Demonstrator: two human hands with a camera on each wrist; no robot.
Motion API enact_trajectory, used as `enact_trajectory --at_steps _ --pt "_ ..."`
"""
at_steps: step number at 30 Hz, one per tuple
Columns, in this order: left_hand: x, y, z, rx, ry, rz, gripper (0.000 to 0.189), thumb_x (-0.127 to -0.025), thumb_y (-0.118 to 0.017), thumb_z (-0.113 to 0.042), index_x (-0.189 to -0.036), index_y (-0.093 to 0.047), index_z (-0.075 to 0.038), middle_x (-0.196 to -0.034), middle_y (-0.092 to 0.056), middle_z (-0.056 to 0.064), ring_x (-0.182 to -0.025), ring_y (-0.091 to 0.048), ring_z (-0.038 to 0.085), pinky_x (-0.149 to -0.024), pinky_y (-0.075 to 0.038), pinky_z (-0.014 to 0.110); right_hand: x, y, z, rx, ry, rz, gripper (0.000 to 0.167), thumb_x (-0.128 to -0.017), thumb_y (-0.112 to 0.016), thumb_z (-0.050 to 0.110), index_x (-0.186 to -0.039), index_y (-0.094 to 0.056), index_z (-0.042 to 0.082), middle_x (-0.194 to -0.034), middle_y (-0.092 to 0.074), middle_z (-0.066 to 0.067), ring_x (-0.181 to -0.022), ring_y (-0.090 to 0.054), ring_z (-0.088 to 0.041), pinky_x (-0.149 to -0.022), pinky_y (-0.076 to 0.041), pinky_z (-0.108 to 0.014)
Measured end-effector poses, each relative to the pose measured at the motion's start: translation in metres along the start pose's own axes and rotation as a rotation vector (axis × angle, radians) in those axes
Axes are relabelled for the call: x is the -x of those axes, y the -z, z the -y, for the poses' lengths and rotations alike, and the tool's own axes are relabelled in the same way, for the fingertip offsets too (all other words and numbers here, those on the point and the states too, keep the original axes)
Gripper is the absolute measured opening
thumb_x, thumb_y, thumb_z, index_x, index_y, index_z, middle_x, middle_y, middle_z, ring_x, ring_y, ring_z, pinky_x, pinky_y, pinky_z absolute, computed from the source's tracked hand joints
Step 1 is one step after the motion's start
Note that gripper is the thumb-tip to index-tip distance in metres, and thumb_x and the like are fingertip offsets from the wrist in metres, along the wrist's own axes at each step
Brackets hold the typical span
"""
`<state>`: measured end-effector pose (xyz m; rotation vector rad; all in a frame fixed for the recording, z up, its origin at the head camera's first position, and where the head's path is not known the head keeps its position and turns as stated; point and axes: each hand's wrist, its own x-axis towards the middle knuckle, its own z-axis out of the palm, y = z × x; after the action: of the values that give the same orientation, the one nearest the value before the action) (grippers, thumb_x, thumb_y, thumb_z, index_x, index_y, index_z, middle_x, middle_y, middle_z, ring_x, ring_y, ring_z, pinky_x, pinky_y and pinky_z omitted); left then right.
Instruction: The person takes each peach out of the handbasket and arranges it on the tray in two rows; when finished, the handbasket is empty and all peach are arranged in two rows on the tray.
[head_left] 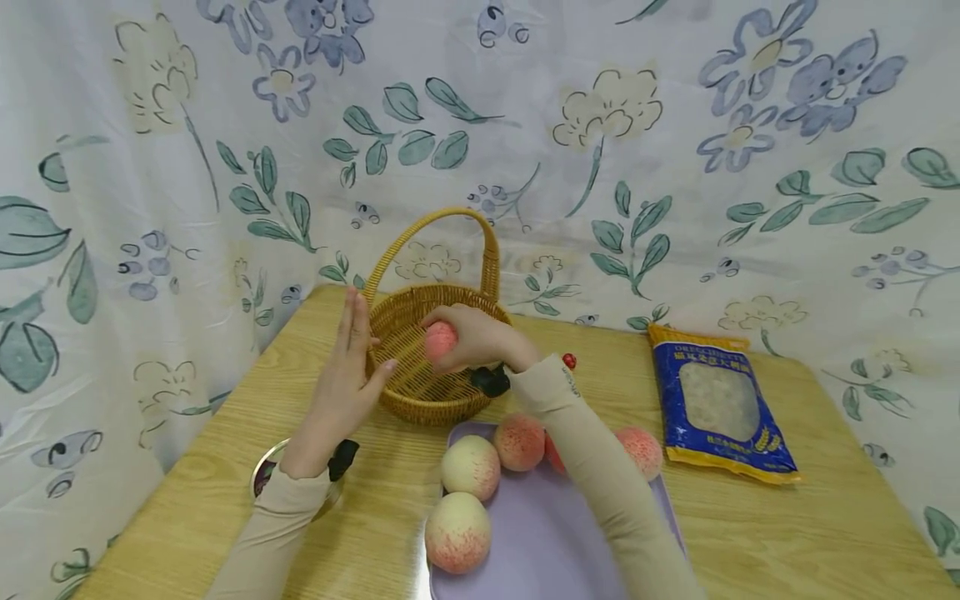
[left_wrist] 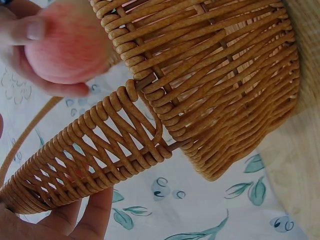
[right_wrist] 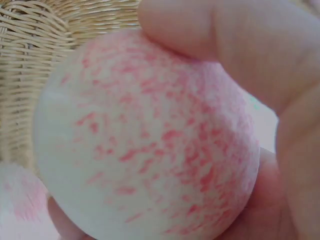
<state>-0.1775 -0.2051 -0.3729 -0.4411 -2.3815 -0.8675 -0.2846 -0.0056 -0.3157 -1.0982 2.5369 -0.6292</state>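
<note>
A pink-and-white peach (right_wrist: 150, 140) is gripped in my right hand (head_left: 480, 333), thumb and fingers curled around it. That hand is over the wicker basket (head_left: 435, 412), near its rim. My left hand (head_left: 345, 383) is at the basket's left side, its fingers straight and thumb spread. In the left wrist view, the fingers of that hand (left_wrist: 92, 215) lie against the woven handle (left_wrist: 95, 150). A lilac tray (head_left: 540, 533) in front bears several peaches, including a pale one (head_left: 458, 533) at its left edge; my right forearm hides part of it.
On the right of the wooden table (head_left: 750, 533) lies a blue and yellow pasta bag (head_left: 720, 404). A round container (head_left: 264, 471) is partly hidden beneath my left wrist. Behind the table hangs a floral curtain (head_left: 600, 208). A small red object (head_left: 569, 361) shows beside my right sleeve.
</note>
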Motion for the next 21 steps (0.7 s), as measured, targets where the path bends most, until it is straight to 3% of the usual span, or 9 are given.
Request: enact_trajectory --at_steps 4,9,14,17,21 --pt "0.0 -0.001 0.001 0.0 -0.005 -0.003 0.103 -0.091 -0.062 -0.006 -0.154 0.015 -0.034 -0.165 0.008 0.011 -0.102 -0.061 0.042 -0.07 -0.049 0.054 0.028 0.009 0.0 0.027 0.023 -0.032 0.06 -0.079 -0.074 0.021 -0.134 -0.052 0.019 -0.13 -0.053 -0.008 -0.102 -0.059 -0.02 -0.078 -0.053 -0.031" --pt "-0.001 -0.001 0.0 -0.005 -0.021 -0.012 0.097 -0.095 -0.059 -0.012 -0.154 0.016 -0.033 -0.163 0.005 0.017 -0.102 -0.06 0.041 -0.062 -0.048 0.047 0.064 0.011 0.0 0.05 0.064 -0.017 0.057 -0.078 -0.074 0.02 -0.132 -0.053 0.02 -0.129 -0.052 -0.006 -0.101 -0.059 -0.018 -0.081 -0.052 -0.031" --pt "0.0 -0.001 -0.001 -0.009 -0.008 -0.004 0.098 -0.095 -0.059 -0.011 -0.154 0.016 -0.033 -0.164 0.008 0.012 -0.103 -0.059 0.041 -0.057 -0.045 0.04 0.101 0.002 0.001 0.086 0.153 0.039 0.06 -0.076 -0.076 0.02 -0.132 -0.053 0.018 -0.136 -0.049 -0.005 -0.107 -0.057 -0.018 -0.086 -0.05 -0.032" --pt "0.0 0.0 -0.001 -0.008 0.002 -0.002 0.102 -0.092 -0.06 -0.007 -0.154 0.016 -0.033 -0.164 0.008 0.012 -0.104 -0.059 0.04 -0.054 -0.042 0.035 0.121 -0.007 0.002 0.098 0.154 0.07 0.061 -0.076 -0.076 0.021 -0.132 -0.054 0.019 -0.136 -0.05 -0.002 -0.111 -0.054 -0.017 -0.087 -0.049 -0.032" --pt "-0.001 -0.001 -0.001 -0.013 0.0 -0.002 0.103 -0.091 -0.062 -0.007 -0.154 0.016 -0.033 -0.164 0.007 0.012 -0.103 -0.059 0.039 -0.054 -0.042 0.037 0.146 -0.021 0.002 0.096 0.154 0.045 0.058 -0.075 -0.078 0.021 -0.129 -0.056 0.02 -0.128 -0.053 0.0 -0.107 -0.054 -0.016 -0.084 -0.049 -0.029"
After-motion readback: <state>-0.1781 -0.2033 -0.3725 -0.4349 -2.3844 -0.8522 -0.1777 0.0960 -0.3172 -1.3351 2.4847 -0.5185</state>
